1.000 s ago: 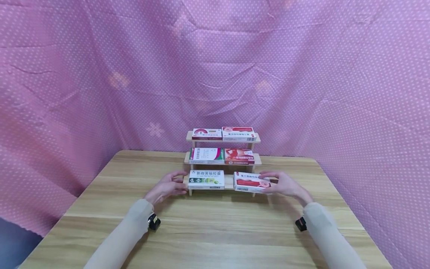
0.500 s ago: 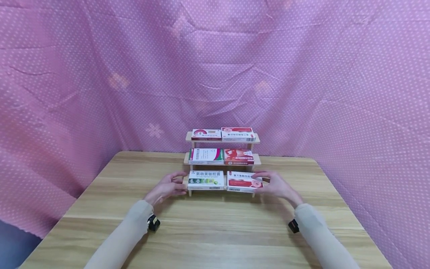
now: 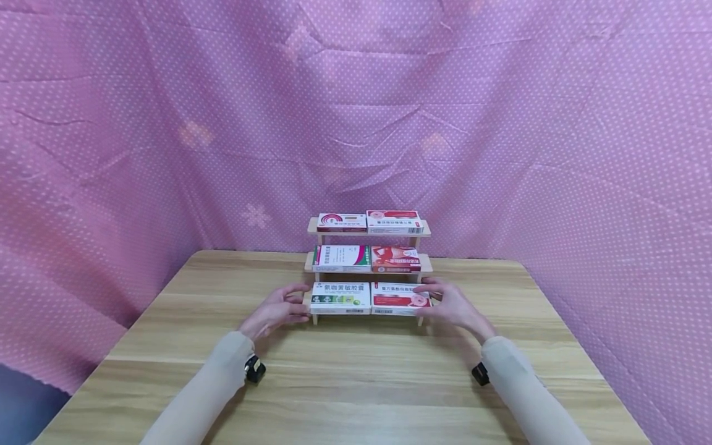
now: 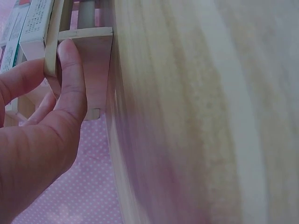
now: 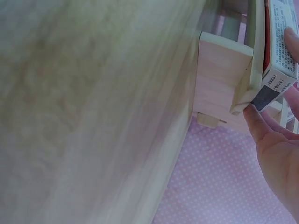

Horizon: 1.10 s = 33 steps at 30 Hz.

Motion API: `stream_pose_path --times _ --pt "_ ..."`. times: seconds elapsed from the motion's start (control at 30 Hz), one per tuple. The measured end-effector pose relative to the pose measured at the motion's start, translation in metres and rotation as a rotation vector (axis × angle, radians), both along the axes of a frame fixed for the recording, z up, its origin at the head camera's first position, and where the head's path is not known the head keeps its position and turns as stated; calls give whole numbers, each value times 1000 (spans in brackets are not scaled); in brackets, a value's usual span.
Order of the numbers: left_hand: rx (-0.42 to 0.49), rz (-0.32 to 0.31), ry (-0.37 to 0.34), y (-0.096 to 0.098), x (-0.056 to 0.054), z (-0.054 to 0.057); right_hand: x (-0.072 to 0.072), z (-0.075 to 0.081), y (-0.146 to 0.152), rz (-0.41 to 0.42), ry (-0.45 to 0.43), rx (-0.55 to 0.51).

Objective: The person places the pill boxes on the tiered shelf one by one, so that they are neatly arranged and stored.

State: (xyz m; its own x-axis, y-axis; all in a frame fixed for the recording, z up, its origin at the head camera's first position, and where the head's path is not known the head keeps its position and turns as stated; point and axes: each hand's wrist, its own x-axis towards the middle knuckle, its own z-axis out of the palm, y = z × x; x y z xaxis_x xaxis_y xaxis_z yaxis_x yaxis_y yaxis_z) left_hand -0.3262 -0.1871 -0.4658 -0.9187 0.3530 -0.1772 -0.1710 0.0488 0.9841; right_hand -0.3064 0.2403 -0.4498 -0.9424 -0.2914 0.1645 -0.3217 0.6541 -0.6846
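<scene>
A three-tier wooden display rack (image 3: 425,229) bears two medicine boxes on each tier. On the lowest tier, a red-and-white medicine box (image 3: 396,301) lies flat at the right, side by side with a white-and-green medicine box (image 3: 340,300). My right hand (image 3: 453,308) holds the red-and-white box by its right end. In the right wrist view, fingertips of the right hand (image 5: 278,149) rest at the box's end, beside the shelf board. My left hand (image 3: 275,311) grips the left end of the lowest shelf. The left wrist view shows its thumb and fingers pinching the shelf board (image 4: 52,60).
On the middle tier lie a white-and-pink box (image 3: 339,256) and a red box (image 3: 396,258). The top tier holds two more red-and-white boxes, one at the left (image 3: 342,221). The rack stands toward the back of a wood-grain table (image 3: 356,383), before a pink dotted curtain (image 3: 356,123).
My right hand has slid the red-and-white medicine box leftward along the lowest tier, narrowing the gap to the white-and-green box and straightening it. The left hand has stayed on the rack.
</scene>
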Motion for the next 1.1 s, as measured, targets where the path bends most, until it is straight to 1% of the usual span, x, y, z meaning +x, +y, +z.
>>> stream_pose_path --times 0.33,0.5,0.67,1.0,1.1 --pt "10 -17 5 -2 1 -1 -4 -3 -3 -11 -7 -12" --pt "7 -6 -3 -1 0 -2 -4 -5 -3 -12 -15 -14" --pt "-1 2 -3 0 1 -4 -2 -6 -2 -14 -45 -10" --pt "7 -9 -9 -2 0 -3 0 -5 2 30 -86 -93" --pt "17 -7 -9 -1 0 -2 0 -4 1 19 -111 -112"
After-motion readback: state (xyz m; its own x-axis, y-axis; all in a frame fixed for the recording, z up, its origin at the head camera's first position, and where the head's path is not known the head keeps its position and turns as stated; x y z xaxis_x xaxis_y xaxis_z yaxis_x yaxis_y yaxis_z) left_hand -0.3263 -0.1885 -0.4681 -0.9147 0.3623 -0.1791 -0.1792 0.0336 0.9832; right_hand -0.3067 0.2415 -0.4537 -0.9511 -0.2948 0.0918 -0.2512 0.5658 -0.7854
